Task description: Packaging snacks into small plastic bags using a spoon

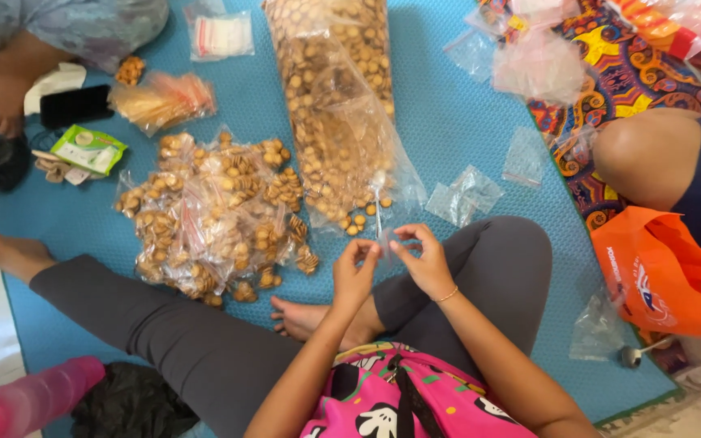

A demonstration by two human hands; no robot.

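left hand [354, 272]: raised over the lap, forearm coming up from lower centre, fingers curled in, thumb and fingertips pinched on the edge of a small clear bag [384, 242]
right hand [422, 258]: opposite the left, wrist bent inward, thin bracelet on it, thumb and forefinger pinched on the other edge of the same bag
hands gap: close together, fingertips nearly meeting, bag stretched between them
small clear bag: held in the air above the crossed legs, just in front of the big bag's spilled end; contents can't be told, too transparent
posture: sitting cross-legged on a blue mat [464, 105], grey leggings, one bare foot [306, 318] tucked under the hands
big bag [336, 105]: long clear plastic sack lying on the mat, mouth toward the person, full of small round brown biscuits
loose biscuits [360, 217]: a few spilled at the sack's mouth, on the mat
packed pile [212, 215]: heap of small clear bags, each filled with biscuits, left of the sack, touching each other
empty bags [466, 195]: crumpled clear ones on the mat right of the sack, more near the top right
orange bag [667, 276]: at the right, beside another person's knee [647, 154]
phone [75, 105]: black, flat on the mat, top left, near another person's foot
pink bottle [34, 397]: lying at bottom left, beside a black bag
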